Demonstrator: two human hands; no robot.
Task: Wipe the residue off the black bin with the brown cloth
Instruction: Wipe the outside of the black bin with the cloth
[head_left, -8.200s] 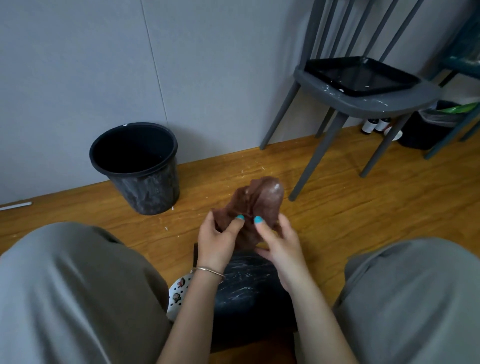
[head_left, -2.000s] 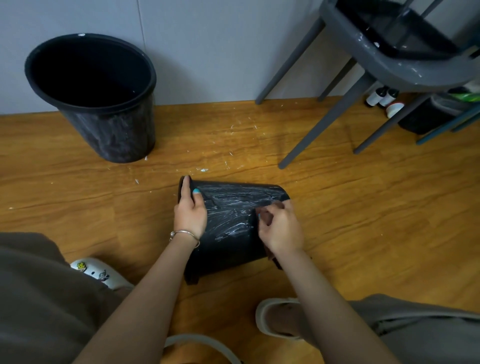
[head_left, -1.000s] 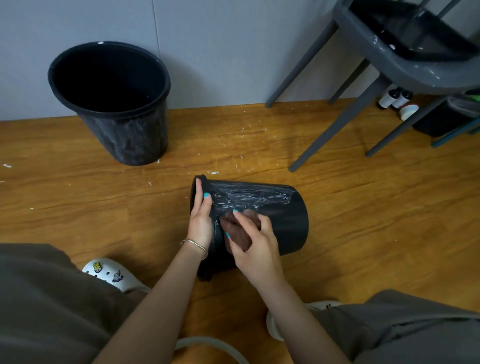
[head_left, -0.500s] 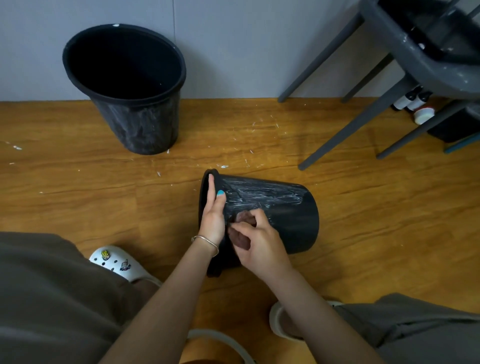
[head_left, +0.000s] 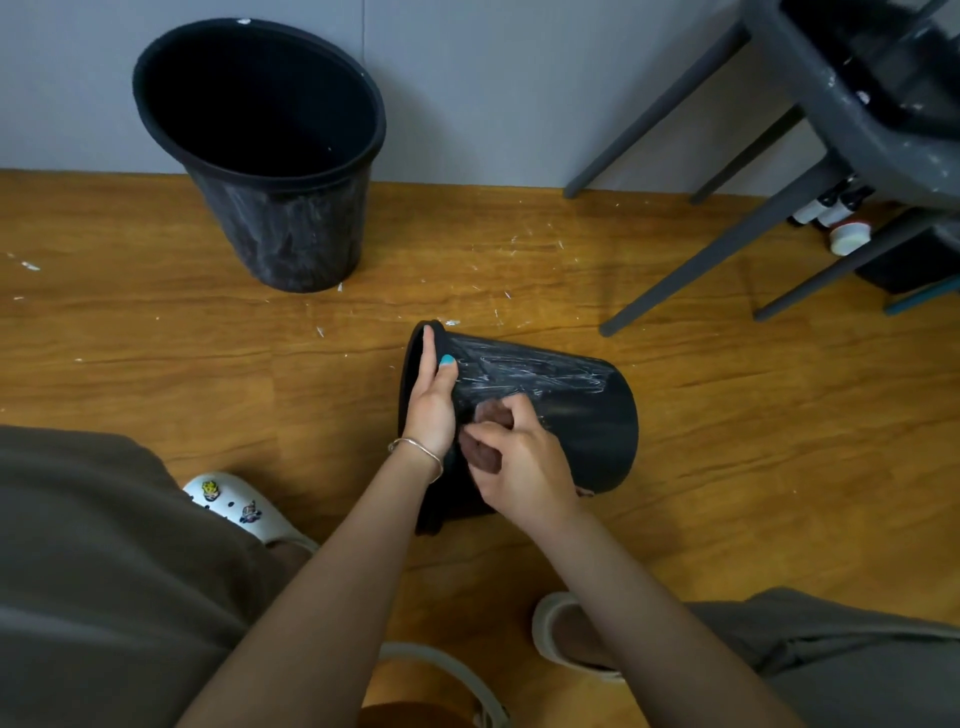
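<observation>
A small black bin (head_left: 576, 410) lies on its side on the wooden floor, mouth to the left, with white streaks of residue across its upper wall. My left hand (head_left: 432, 402) grips its rim, fingers over the edge and thumb on the outside. My right hand (head_left: 519, 462) holds the bunched brown cloth (head_left: 483, 447) and presses it on the bin's wall near the rim. Most of the cloth is hidden under my fingers.
A larger black bin (head_left: 280, 156) stands upright by the grey wall at the back left. A grey chair (head_left: 810, 156) stands at the back right, with small bottles (head_left: 831, 208) beneath it. White flecks litter the floor (head_left: 156, 338). My knees and white clogs (head_left: 239, 512) flank the bin.
My right hand has slid the cloth from the bin's right side to near the rim and keeps rubbing there. My left hand stays on the rim. The camera has shifted slightly.
</observation>
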